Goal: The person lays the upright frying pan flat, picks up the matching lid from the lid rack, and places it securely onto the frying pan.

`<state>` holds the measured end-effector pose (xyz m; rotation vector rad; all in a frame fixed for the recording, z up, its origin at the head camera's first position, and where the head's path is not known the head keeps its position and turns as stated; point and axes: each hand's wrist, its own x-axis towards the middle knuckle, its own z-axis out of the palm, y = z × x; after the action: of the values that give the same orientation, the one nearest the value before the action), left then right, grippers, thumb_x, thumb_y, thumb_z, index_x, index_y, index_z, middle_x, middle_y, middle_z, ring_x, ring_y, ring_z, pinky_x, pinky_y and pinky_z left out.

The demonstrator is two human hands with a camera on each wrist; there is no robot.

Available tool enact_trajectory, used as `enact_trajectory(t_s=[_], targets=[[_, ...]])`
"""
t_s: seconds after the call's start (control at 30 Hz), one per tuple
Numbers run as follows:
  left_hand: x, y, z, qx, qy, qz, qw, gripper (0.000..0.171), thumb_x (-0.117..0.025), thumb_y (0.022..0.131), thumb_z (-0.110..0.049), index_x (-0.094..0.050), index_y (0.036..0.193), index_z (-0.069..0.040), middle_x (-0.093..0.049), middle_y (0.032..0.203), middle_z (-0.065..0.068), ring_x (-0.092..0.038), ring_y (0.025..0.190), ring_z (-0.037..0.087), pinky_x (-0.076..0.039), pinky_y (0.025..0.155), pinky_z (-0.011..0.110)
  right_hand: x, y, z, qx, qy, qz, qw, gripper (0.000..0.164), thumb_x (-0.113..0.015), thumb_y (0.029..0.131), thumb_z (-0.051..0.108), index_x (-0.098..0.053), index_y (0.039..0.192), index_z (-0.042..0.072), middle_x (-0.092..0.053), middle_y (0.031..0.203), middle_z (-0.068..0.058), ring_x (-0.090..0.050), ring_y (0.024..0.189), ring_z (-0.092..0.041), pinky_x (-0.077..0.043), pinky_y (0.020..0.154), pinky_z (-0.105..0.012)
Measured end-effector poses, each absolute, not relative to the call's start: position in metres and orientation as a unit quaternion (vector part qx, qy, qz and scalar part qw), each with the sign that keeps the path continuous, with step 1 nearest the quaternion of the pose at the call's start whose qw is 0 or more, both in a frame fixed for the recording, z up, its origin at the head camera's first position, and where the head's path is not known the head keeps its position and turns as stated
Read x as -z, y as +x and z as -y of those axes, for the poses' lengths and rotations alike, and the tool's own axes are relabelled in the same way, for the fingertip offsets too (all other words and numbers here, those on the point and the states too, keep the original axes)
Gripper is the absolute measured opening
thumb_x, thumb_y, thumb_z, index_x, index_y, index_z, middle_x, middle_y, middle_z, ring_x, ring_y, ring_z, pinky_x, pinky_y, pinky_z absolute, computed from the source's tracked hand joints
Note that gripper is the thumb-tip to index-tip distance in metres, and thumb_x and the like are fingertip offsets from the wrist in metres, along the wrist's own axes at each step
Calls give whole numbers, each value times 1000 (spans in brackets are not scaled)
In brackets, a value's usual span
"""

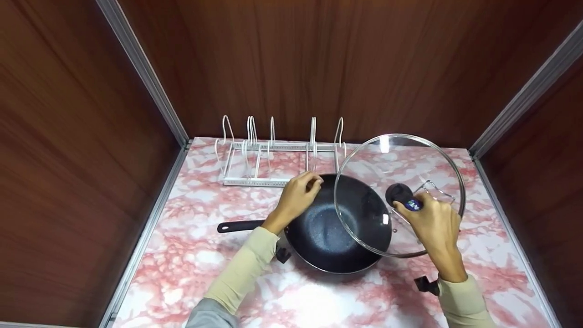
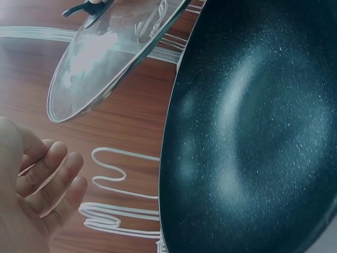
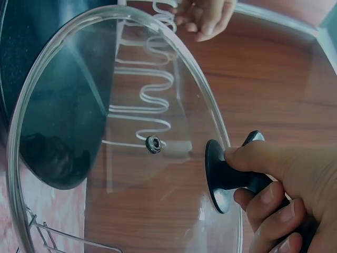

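Note:
My right hand (image 1: 435, 223) grips the black knob (image 1: 400, 195) of a round glass lid (image 1: 419, 157). The lid is held up, tilted, its left part overlapping the pan in the head view. A black, speckled frying pan (image 1: 334, 241) rests on the marbled surface, its handle (image 1: 241, 226) pointing left. Over the pan's left rim is my left hand (image 1: 298, 196), fingers loosely bent and holding nothing. In the left wrist view that hand (image 2: 42, 184) stays apart from both lid (image 2: 87, 68) and pan (image 2: 253, 132). Fingers wrap the knob's stem in the right wrist view (image 3: 237, 179).
Behind the pan stands a white wire rack (image 1: 255, 182) with several upright loops. A small metal wire stand (image 1: 430, 183) shows through the lid on the right. Brown wood-grain panels (image 1: 291, 68) with metal edging enclose the back and sides of the pink-and-white tabletop (image 1: 182, 255).

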<state>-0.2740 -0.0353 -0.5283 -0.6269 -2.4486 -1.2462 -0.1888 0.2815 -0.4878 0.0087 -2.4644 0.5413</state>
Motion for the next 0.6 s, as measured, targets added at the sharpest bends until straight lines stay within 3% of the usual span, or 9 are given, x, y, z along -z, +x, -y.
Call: enact_trajectory(t_s=[0.6], targets=[[537, -270, 62, 408, -198, 876, 165, 12, -65, 104, -13, -75, 103, -7, -75, 97, 6, -72, 89, 19, -61, 85, 36, 498, -189, -273, -206, 57, 931, 297, 39, -97, 75, 31, -79, 91, 0, -71, 67, -21, -61, 51, -42, -46, 48, -58]])
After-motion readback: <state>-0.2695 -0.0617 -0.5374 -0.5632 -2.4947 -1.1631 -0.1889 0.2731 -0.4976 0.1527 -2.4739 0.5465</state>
